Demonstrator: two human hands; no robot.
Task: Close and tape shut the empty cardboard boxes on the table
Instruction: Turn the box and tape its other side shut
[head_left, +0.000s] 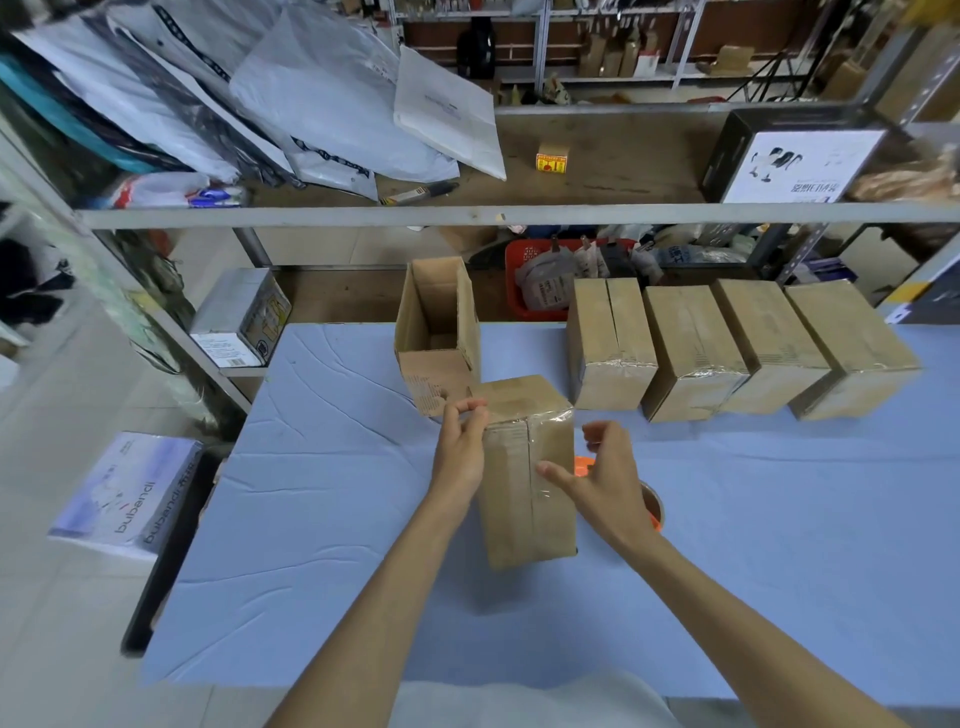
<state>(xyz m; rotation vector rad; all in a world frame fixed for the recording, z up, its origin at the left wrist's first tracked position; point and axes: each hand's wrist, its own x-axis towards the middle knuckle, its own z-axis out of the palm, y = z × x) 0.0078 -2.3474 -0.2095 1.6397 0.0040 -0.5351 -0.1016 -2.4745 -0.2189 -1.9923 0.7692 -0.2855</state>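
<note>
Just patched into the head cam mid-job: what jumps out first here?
A taped box stands mid-table, the left hand gripping its top corner and the right hand pressing a thumb on its front seam. Just behind it an open box sits unsealed. Four closed boxes line the blue table at right.

A table (311, 519) under a wrinkled pale blue cloth stands on a floor (67, 649) of light tiles. Behind it a grey metal shelf rack (363, 215) spans the room. Its brown board carries slumped white and grey mailer bags (322, 93), a marker pen (421, 193), a small yellow carton (552, 158) and a black printed box (795, 161). A red basket (519, 254) sits beneath the shelf. More racks (540, 52) of stock line the far side, under even, soft light
</note>
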